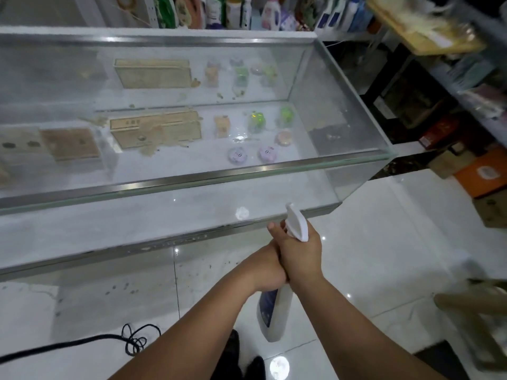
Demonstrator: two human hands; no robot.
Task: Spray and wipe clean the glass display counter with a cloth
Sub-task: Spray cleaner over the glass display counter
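Note:
The glass display counter fills the upper left, its top dusty, with brown dirt patches near the middle. In front of its lower right corner I hold a white spray bottle with a blue label, its white trigger head pointing up toward the counter. My right hand grips the bottle's neck below the trigger head. My left hand wraps around the bottle from the left, pressed against the right hand. No cloth is in view.
Inside the counter lie tan boxes and small round coloured items. Shelves of bottles stand behind it, boxes on the floor at right. A black cable coils on the white tiles. My shoes show below.

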